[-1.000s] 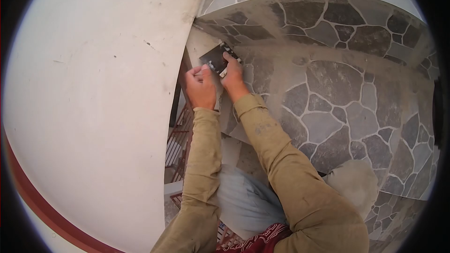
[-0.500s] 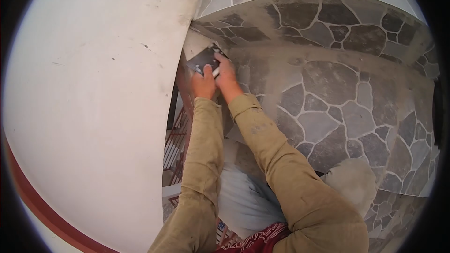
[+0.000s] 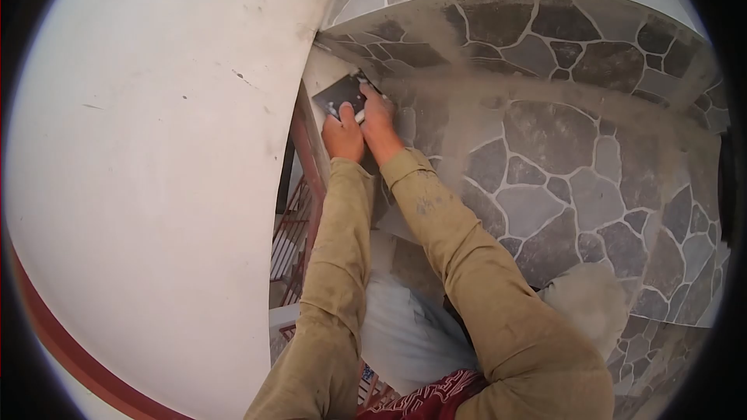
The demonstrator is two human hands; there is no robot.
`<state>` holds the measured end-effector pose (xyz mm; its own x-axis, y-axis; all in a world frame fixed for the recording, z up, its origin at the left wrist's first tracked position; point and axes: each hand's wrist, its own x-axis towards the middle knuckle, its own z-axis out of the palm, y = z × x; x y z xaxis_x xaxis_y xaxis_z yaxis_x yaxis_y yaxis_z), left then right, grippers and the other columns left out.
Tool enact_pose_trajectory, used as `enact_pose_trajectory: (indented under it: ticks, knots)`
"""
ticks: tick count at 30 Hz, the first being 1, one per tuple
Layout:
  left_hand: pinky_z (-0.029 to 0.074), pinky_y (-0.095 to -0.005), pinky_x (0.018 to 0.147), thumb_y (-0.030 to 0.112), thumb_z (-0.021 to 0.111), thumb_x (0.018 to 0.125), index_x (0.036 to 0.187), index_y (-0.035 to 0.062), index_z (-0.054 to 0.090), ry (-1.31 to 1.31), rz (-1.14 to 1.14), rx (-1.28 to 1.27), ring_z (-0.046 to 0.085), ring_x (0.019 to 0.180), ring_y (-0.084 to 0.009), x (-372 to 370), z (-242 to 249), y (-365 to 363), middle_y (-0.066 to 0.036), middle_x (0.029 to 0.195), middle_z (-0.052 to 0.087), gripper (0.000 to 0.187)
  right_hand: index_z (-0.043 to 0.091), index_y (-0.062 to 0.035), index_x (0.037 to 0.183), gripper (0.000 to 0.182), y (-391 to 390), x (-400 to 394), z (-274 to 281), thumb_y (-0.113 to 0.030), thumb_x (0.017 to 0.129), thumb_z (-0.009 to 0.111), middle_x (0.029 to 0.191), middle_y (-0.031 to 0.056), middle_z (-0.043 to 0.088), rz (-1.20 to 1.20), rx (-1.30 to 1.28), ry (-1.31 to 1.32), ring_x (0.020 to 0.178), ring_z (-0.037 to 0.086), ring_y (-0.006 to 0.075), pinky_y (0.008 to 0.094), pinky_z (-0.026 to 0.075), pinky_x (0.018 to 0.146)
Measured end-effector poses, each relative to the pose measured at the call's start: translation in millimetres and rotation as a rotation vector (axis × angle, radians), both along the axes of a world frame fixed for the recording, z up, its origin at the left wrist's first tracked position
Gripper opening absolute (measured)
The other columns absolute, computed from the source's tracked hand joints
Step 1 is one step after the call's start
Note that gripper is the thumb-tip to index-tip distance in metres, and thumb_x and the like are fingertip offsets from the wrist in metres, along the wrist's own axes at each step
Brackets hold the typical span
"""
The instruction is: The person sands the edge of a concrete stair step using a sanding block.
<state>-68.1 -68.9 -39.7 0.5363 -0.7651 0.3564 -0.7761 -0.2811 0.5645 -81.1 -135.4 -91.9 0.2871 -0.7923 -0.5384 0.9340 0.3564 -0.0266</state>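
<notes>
Both of my hands are on a dark, flat rectangular plastering trowel (image 3: 330, 96) with light smears and a pale handle. My left hand (image 3: 342, 138) is closed at the near side of it, with the thumb lying on the plate. Closed at its right edge, my right hand (image 3: 379, 120) grips from that side, fingers toward the far corner. The trowel lies over a pale narrow ledge (image 3: 317, 70) between the white wall and the stone steps, close to the inner corner. My hands partly cover the handle.
The white wall (image 3: 156, 148) fills the left side. Stone-faced steps with pale joints (image 3: 548, 136) spread to the right, and a riser (image 3: 498, 23) rises beyond. Below on the left are a red-brown beam (image 3: 309, 163) and railing (image 3: 288, 237). My knee (image 3: 587, 303) is at lower right.
The trowel has shifted slightly away from me along the ledge, covering more of its pale surface. Both hands have moved with it and keep their grip.
</notes>
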Motion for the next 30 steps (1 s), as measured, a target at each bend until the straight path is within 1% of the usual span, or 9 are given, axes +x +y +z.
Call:
enact_pose_trajectory:
  ticks: [5, 9, 11, 13, 15, 18, 22, 25, 30]
  knots:
    - [0.049, -0.0455, 0.080, 0.035, 0.055, 0.091, 0.093, -0.0099, 0.065, 0.040, -0.044, -0.137, 0.066, 0.090, -0.0441, 8.6, -8.8, -9.6, -0.030, 0.089, 0.067, 0.047, 0.064, 0.0057, 0.097, 0.026, -7.8, 6.1, -0.2, -0.013, 0.081, 0.072, 0.090, 0.0117, 0.066, -0.097, -0.059, 0.068, 0.076, 0.063, 0.0229, 0.0354, 0.050, 0.071]
    - [0.049, -0.0455, 0.077, 0.036, 0.055, 0.090, 0.091, -0.0095, 0.066, -0.056, -0.045, 0.008, 0.066, 0.088, -0.0446, 11.9, -8.5, -8.9, -0.030, 0.088, 0.067, 0.047, 0.064, 0.0041, 0.096, 0.024, -4.1, 2.0, -2.5, -0.013, 0.081, 0.073, 0.089, 0.0109, 0.066, -0.010, 0.054, -0.022, 0.078, 0.063, 0.0215, 0.0354, 0.050, 0.070]
    - [0.049, -0.0472, 0.079, 0.037, 0.056, 0.089, 0.090, -0.0088, 0.067, 0.014, 0.005, -0.080, 0.065, 0.089, -0.0453, -5.0, 7.1, -7.0, -0.030, 0.087, 0.067, 0.048, 0.064, 0.0042, 0.095, 0.023, -8.7, 12.9, -0.8, -0.012, 0.081, 0.072, 0.089, 0.0105, 0.066, -0.107, -0.049, 0.077, 0.079, 0.063, 0.0216, 0.0352, 0.050, 0.070]
    - [0.048, -0.0482, 0.079, 0.037, 0.055, 0.088, 0.089, -0.0084, 0.068, 0.058, -0.038, -0.149, 0.065, 0.090, -0.0458, 2.1, -5.4, -9.4, -0.030, 0.086, 0.067, 0.047, 0.064, 0.0030, 0.095, 0.022, -7.4, 9.1, -5.7, -0.012, 0.081, 0.072, 0.090, 0.0097, 0.066, -0.119, -0.077, 0.108, 0.078, 0.062, 0.0216, 0.0351, 0.050, 0.071]
    - [0.049, -0.0480, 0.077, 0.037, 0.055, 0.089, 0.089, -0.0097, 0.067, -0.086, -0.056, -0.060, 0.065, 0.088, -0.0461, 2.3, -8.7, -8.9, -0.030, 0.086, 0.067, 0.048, 0.064, 0.0068, 0.100, 0.028, -4.0, -4.8, -4.4, -0.009, 0.079, 0.072, 0.097, 0.0131, 0.068, -0.050, -0.006, 0.073, 0.082, 0.062, 0.0218, 0.0356, 0.049, 0.074]
    - [0.049, -0.0479, 0.078, 0.037, 0.055, 0.089, 0.089, -0.0106, 0.066, -0.074, -0.019, -0.085, 0.065, 0.088, -0.0464, 9.2, -9.6, -13.6, -0.031, 0.086, 0.066, 0.049, 0.064, 0.0068, 0.100, 0.029, -16.1, 24.4, -29.1, -0.010, 0.079, 0.072, 0.098, 0.0130, 0.068, -0.046, -0.074, -0.022, 0.080, 0.062, 0.0222, 0.0353, 0.049, 0.073]
    - [0.049, -0.0481, 0.078, 0.038, 0.054, 0.089, 0.090, -0.0103, 0.066, 0.073, -0.033, -0.131, 0.065, 0.089, -0.0462, -4.8, 7.5, -5.2, -0.032, 0.087, 0.066, 0.050, 0.065, 0.0016, 0.095, 0.018, -7.6, 8.1, 9.7, -0.012, 0.084, 0.069, 0.090, 0.0106, 0.066, -0.045, -0.064, 0.065, 0.077, 0.063, 0.0214, 0.0352, 0.051, 0.070]
    - [0.049, -0.0484, 0.076, 0.036, 0.053, 0.090, 0.090, -0.0105, 0.066, -0.128, -0.026, 0.008, 0.066, 0.086, -0.0457, 2.9, 3.0, -7.0, -0.032, 0.085, 0.066, 0.048, 0.065, 0.0020, 0.094, 0.018, -4.1, -4.2, 0.3, -0.013, 0.084, 0.069, 0.089, 0.0112, 0.066, -0.013, -0.015, -0.031, 0.074, 0.063, 0.0222, 0.0364, 0.051, 0.069]
    - [0.049, -0.0474, 0.076, 0.038, 0.055, 0.089, 0.088, -0.0094, 0.066, -0.064, 0.007, -0.065, 0.066, 0.085, -0.0454, -4.4, 6.0, -8.4, -0.032, 0.084, 0.066, 0.048, 0.065, 0.0032, 0.096, 0.020, -13.4, 2.2, 6.2, -0.013, 0.084, 0.069, 0.090, 0.0110, 0.066, 0.027, -0.164, 0.004, 0.076, 0.063, 0.0231, 0.0371, 0.052, 0.069]
